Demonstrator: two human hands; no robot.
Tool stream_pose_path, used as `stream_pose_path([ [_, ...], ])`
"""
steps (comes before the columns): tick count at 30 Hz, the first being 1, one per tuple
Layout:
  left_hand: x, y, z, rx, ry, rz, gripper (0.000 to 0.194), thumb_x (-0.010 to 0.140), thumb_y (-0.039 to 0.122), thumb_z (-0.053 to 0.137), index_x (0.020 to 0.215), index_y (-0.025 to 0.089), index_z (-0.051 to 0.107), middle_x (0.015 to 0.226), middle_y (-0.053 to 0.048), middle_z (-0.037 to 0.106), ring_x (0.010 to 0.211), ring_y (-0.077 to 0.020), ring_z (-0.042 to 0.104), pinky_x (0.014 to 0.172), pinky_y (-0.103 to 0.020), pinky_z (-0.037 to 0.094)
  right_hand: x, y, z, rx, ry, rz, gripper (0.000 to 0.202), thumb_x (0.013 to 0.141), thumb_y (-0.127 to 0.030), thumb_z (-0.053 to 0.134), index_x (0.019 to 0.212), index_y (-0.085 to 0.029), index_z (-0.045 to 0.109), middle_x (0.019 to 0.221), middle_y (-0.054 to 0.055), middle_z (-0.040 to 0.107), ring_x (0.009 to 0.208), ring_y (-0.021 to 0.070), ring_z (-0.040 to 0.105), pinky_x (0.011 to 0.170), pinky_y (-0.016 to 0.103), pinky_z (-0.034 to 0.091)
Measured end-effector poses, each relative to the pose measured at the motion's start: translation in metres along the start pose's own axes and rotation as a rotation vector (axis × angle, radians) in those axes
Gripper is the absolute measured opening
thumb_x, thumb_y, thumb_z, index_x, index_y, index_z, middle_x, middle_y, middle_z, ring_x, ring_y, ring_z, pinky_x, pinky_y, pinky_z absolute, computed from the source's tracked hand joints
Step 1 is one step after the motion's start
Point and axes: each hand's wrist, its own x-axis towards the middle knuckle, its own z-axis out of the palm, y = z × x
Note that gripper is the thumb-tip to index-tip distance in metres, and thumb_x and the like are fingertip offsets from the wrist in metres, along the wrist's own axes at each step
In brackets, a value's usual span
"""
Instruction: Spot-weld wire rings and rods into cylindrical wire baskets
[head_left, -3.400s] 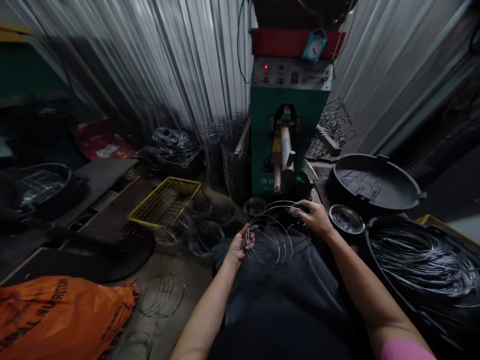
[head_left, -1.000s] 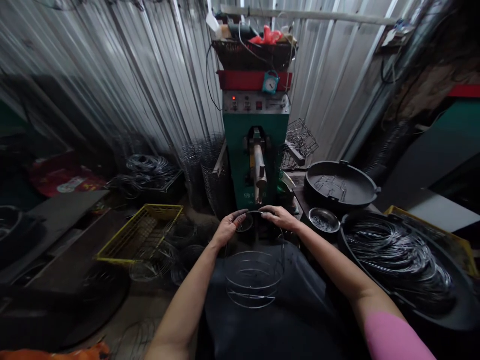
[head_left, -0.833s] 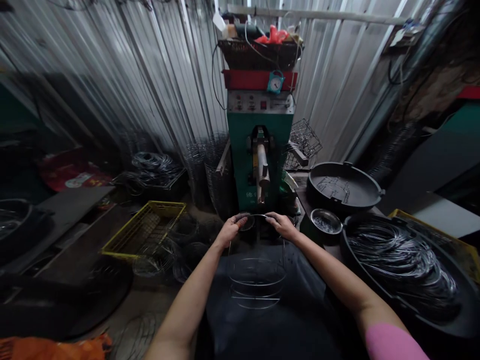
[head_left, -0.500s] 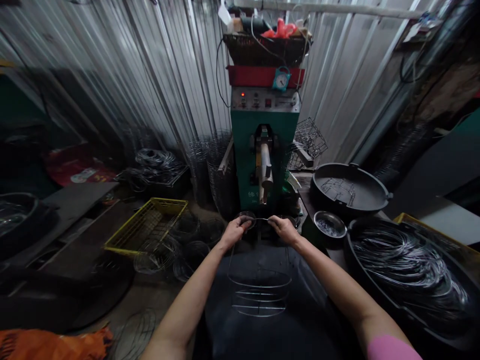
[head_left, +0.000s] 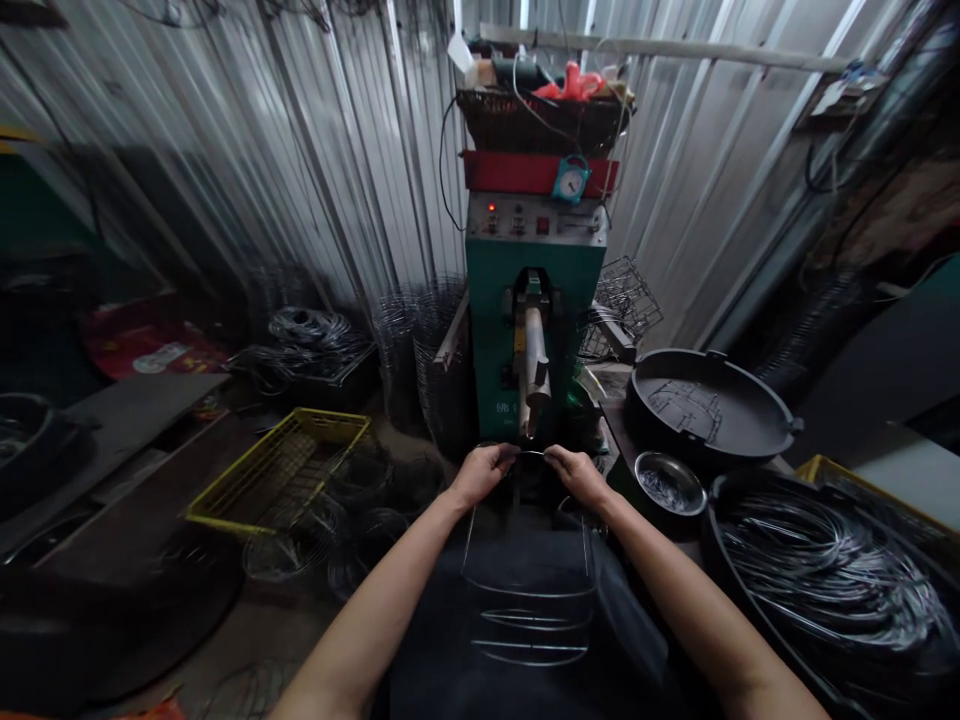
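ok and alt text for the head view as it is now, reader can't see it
A person's left hand and right hand hold one edge of a wire frame before a green machine with a lit red light. A yellow basket sits to the left, a black tub of wire hoops to the right.

The left arm (head_left: 386, 605) and right arm (head_left: 694, 600) are bare, reaching forward and slanting inward from the bottom of the view. The left hand (head_left: 478, 476) and right hand (head_left: 579, 474) sit nearly level, a little apart, fingertips turned toward each other, thumb and fingers of each pinched together.
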Motion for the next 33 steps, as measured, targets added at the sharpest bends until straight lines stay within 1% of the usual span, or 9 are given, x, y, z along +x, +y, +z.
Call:
stream_pose_path([
  [5, 0.017, 0.004, -0.004, 0.064, -0.018, -0.016, 0.025, 0.077, 0.018, 0.047, 0.097, 0.017, 0.062, 0.094, -0.006, 0.068, 0.086, -0.0171, 0.061, 0.077, -0.027, 0.045, 0.014, 0.007, -0.005, 0.004, -0.018, 0.019, 0.029, 0.081, -0.036, 0.039, 0.087, -0.017, 0.06, 0.063, 0.001, 0.059, 0.054, 0.0113, 0.05, 0.053, 0.02, 0.036],
  [10, 0.025, 0.004, -0.006, 0.071, -0.001, -0.051, 0.021, 0.078, 0.022, 0.049, 0.092, 0.02, 0.064, 0.088, -0.004, 0.069, 0.082, -0.0173, 0.062, 0.076, -0.027, 0.045, 0.026, 0.014, -0.007, 0.045, -0.026, 0.007, 0.027, 0.081, -0.036, 0.041, 0.084, -0.017, 0.061, 0.068, 0.002, 0.06, 0.061, 0.0129, 0.052, 0.058, 0.021, 0.038],
  [18, 0.03, 0.0, -0.001, 0.104, 0.003, -0.07, 0.02, 0.078, 0.022, 0.049, 0.091, 0.019, 0.063, 0.086, -0.004, 0.068, 0.081, -0.0175, 0.061, 0.072, -0.026, 0.044, 0.032, 0.016, -0.011, 0.057, -0.066, 0.015, 0.026, 0.079, -0.034, 0.042, 0.082, -0.016, 0.06, 0.065, 0.0, 0.056, 0.059, 0.0117, 0.048, 0.058, 0.021, 0.036],
  [24, 0.033, -0.004, -0.002, 0.166, -0.013, -0.06, 0.018, 0.077, 0.021, 0.049, 0.088, 0.019, 0.063, 0.082, -0.004, 0.068, 0.078, -0.0177, 0.061, 0.07, -0.026, 0.043, 0.033, 0.02, -0.009, 0.072, -0.068, 0.02, 0.026, 0.08, -0.034, 0.042, 0.082, -0.016, 0.06, 0.067, 0.001, 0.057, 0.062, 0.0121, 0.049, 0.059, 0.021, 0.037],
  [28, 0.036, -0.001, -0.004, 0.152, -0.034, -0.059, 0.018, 0.077, 0.022, 0.048, 0.086, 0.019, 0.063, 0.08, -0.005, 0.067, 0.076, -0.0178, 0.06, 0.07, -0.026, 0.043, 0.033, 0.02, -0.009, 0.09, -0.073, 0.032, 0.026, 0.08, -0.035, 0.043, 0.08, -0.016, 0.06, 0.067, 0.0, 0.057, 0.063, 0.0123, 0.049, 0.06, 0.021, 0.037],
  [33, 0.038, 0.002, -0.006, 0.114, -0.03, -0.103, 0.015, 0.075, 0.022, 0.051, 0.083, 0.019, 0.064, 0.076, -0.004, 0.067, 0.074, -0.0176, 0.059, 0.068, -0.026, 0.042, 0.034, 0.019, -0.011, 0.114, -0.086, 0.037, 0.025, 0.079, -0.035, 0.043, 0.079, -0.016, 0.059, 0.069, 0.0, 0.057, 0.065, 0.0123, 0.049, 0.062, 0.022, 0.038],
])
